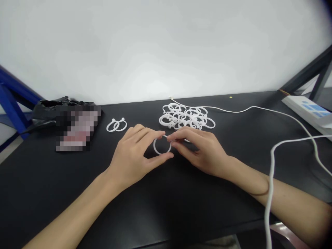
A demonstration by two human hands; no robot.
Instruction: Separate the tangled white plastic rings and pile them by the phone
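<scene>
Between my two hands, just above the black table, is a white curtain ring, a thin plastic hoop. My left hand spans it, index finger at the top edge and thumb along the bottom. At the ring's right side, my right hand pinches it between thumb and fingertips, which cover that part. Behind the right hand lies a tangled pile of similar white rings, many with small ball ends. Two overlapping rings lie apart from the pile, left of centre.
On the left are a black plastic bag and a blurred-out flat item. A white cable runs along the table's back; another thick cable hangs across my right forearm. A white box-like device stands at right.
</scene>
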